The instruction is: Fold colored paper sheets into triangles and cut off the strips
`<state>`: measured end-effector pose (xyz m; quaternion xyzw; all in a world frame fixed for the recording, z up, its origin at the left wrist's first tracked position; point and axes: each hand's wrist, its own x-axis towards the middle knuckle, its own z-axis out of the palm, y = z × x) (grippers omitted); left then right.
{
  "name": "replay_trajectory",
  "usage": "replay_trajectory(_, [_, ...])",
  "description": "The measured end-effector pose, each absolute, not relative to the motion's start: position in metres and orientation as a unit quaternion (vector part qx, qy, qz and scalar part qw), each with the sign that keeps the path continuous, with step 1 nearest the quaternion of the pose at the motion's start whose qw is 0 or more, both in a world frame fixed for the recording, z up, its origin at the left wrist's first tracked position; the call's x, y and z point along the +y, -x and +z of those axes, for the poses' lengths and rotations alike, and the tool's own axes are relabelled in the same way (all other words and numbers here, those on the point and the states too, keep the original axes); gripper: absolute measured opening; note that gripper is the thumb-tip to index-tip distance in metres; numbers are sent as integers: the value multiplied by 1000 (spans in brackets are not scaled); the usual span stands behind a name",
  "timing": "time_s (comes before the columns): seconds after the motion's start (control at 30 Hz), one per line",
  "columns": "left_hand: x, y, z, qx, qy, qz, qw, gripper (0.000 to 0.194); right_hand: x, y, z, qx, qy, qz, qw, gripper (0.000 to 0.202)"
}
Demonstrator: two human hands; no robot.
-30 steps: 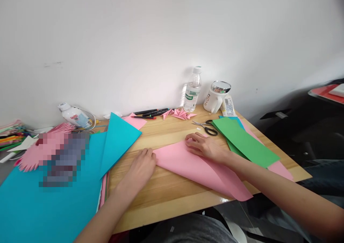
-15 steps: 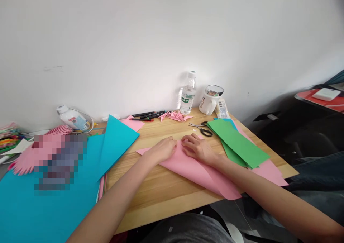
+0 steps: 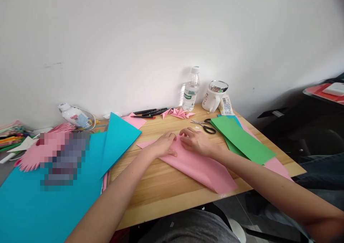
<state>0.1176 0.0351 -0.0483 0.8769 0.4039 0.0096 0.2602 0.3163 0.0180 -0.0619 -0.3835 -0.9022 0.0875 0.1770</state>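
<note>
A large pink paper sheet (image 3: 199,167), folded over, lies slantwise on the wooden table (image 3: 150,196), its lower right end near the front edge. My left hand (image 3: 164,144) rests on its upper left part, thumb spread from the fingers. Close beside it, my right hand (image 3: 194,141) touches the paper near its upper edge, with bent fingers somewhat apart. Just behind my right hand lie black-handled scissors (image 3: 208,127). Folded pink paper pieces (image 3: 178,113) stand behind both hands.
Green sheets (image 3: 242,139) lie at the right, blue paper (image 3: 120,139) at the left. A water bottle (image 3: 191,89), a white mug (image 3: 213,96) and black pens (image 3: 150,112) are along the wall. A white bottle (image 3: 75,115) leans at the back left.
My left hand has opened, its thumb now apart from the fingers. The free lower right end of the pink sheet lies flatter. The view has shifted slightly.
</note>
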Motion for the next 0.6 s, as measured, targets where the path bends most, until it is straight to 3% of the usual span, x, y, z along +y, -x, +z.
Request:
replay_trajectory(0.2, [35,-125,-45,389,-883,-14,261,61,22,-301,-55,-909,323,225,134,8])
replay_trajectory(0.6, [33,-122,-49,376,-895,-2,241,58,-15,-301,-41,-913,312,255,61,6])
